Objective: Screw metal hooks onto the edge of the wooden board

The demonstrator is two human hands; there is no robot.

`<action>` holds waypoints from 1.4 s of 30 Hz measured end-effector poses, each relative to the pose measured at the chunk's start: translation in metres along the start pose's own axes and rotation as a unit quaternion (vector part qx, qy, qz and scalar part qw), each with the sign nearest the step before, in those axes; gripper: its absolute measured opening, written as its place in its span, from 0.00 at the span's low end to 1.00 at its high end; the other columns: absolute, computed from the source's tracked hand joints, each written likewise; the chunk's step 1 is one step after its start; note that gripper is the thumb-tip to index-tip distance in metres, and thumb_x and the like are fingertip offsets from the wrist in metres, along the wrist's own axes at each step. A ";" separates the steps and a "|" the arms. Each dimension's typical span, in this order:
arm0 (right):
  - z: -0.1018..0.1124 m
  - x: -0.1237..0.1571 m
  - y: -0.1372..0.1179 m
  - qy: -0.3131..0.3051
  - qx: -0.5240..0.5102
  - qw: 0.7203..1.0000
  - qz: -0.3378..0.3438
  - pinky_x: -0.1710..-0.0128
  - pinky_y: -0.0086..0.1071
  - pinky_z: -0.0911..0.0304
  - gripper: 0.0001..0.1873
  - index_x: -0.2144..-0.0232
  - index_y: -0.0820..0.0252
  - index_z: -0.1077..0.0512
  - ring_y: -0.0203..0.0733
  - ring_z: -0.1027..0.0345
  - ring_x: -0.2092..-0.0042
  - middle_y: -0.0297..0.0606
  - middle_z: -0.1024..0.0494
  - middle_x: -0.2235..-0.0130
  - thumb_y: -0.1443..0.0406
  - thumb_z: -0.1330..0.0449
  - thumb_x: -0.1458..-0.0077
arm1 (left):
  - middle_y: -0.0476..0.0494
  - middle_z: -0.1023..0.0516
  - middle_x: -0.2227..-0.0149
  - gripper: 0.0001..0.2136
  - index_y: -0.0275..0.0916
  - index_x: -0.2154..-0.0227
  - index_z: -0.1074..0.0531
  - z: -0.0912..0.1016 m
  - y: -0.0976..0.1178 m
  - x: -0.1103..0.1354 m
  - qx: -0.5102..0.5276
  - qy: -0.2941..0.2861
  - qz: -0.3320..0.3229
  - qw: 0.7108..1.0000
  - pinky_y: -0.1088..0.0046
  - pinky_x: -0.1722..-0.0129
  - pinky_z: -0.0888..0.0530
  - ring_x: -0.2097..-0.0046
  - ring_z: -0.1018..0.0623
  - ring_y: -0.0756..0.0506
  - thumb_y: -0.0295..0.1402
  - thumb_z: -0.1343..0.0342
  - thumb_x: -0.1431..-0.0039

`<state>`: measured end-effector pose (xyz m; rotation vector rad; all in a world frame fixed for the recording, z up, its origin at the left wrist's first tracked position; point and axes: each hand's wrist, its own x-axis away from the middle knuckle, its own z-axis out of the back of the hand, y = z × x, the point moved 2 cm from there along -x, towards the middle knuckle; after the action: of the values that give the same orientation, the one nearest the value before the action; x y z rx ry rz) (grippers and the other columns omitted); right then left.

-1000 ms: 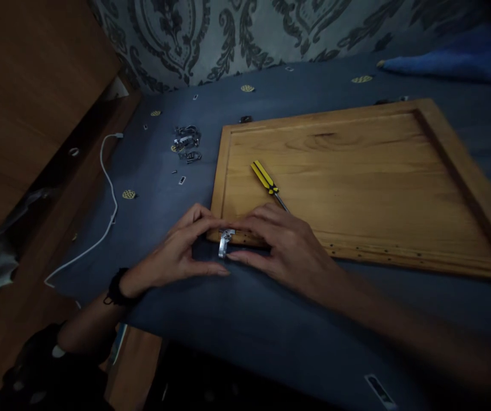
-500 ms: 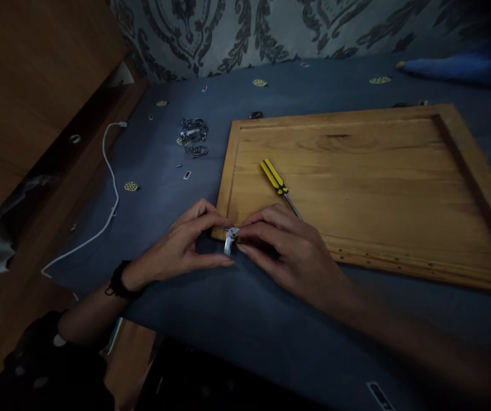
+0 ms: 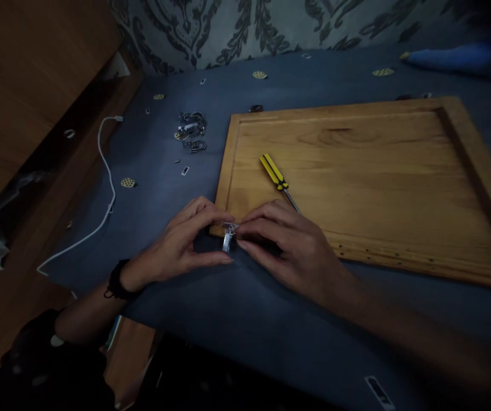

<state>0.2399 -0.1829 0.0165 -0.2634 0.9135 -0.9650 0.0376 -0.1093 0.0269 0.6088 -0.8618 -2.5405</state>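
Left hand (image 3: 185, 237) curves thumb and fingers around a metal fitting (image 3: 227, 238), hold unclear, at the 8 o'clock corner of a wooden panel (image 3: 369, 171); right hand (image 3: 300, 245), fingertips nearly meeting at the fitting's 3 o'clock, pinch hidden. Beyond: screwdriver (image 3: 273, 172), 1 o'clock; metal pieces (image 3: 190, 129), 11.
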 end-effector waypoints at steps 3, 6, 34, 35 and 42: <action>0.010 -0.003 0.004 0.022 0.025 0.999 -0.033 0.63 0.37 0.29 0.07 0.61 0.56 0.24 0.45 0.25 0.60 0.40 0.20 0.62 0.70 0.42 0.35 | 0.44 0.29 0.55 0.25 0.43 0.44 0.30 0.000 0.000 0.000 -0.004 -0.001 0.019 1.000 0.66 0.53 0.26 0.52 0.27 0.43 0.46 0.33 0.40; 0.023 -0.007 0.018 0.035 0.099 0.991 -0.083 0.65 0.39 0.30 0.07 0.58 0.54 0.23 0.45 0.25 0.63 0.40 0.20 0.61 0.66 0.42 0.36 | 0.43 0.30 0.55 0.27 0.43 0.43 0.29 0.000 0.000 0.000 0.000 -0.009 0.031 0.999 0.66 0.54 0.26 0.53 0.27 0.43 0.47 0.33 0.42; 0.045 -0.048 0.051 0.064 -0.181 0.922 -0.337 0.75 0.33 0.40 0.04 0.66 0.59 0.25 0.34 0.40 0.76 0.32 0.30 0.74 0.65 0.37 0.45 | 0.42 0.28 0.54 0.18 0.43 0.49 0.25 0.000 0.002 0.000 -0.016 0.014 -0.025 0.999 0.66 0.53 0.23 0.53 0.26 0.44 0.43 0.34 0.38; 0.046 -0.049 0.047 0.071 -0.216 0.915 -0.334 0.76 0.31 0.42 0.03 0.67 0.59 0.26 0.32 0.42 0.77 0.30 0.32 0.76 0.65 0.37 0.45 | 0.42 0.28 0.54 0.19 0.42 0.48 0.26 0.000 0.002 0.000 -0.018 0.016 -0.022 0.999 0.66 0.53 0.23 0.53 0.26 0.44 0.43 0.34 0.39; 0.042 -0.051 0.008 0.153 -0.348 0.889 -0.254 0.77 0.29 0.38 0.07 0.71 0.56 0.30 0.31 0.37 0.75 0.30 0.31 0.71 0.65 0.36 0.42 | 0.42 0.29 0.55 0.27 0.38 0.43 0.28 0.001 -0.001 0.000 -0.028 0.004 0.010 1.000 0.66 0.55 0.24 0.55 0.27 0.44 0.47 0.34 0.40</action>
<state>0.2645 -0.1456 0.0658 -1.0255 1.5167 -1.1410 0.0373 -0.1081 0.0267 0.5892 -0.7869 -2.5337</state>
